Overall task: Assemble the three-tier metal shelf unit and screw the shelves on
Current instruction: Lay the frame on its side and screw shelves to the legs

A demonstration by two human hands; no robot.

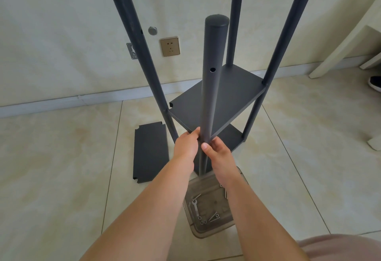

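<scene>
clear tray w/ wrench & screws sits on floor nearest, prob kept in reach. both hands closed round near post: left hand, right hand, likely lining it up w/ middle shelf corner. spare shelf flat on floor, left of unit, awaiting its turn.

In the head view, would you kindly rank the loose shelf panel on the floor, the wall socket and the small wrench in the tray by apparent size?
1. loose shelf panel
2. wall socket
3. wrench, though its thinness makes the gap with the socket unsure.
</scene>
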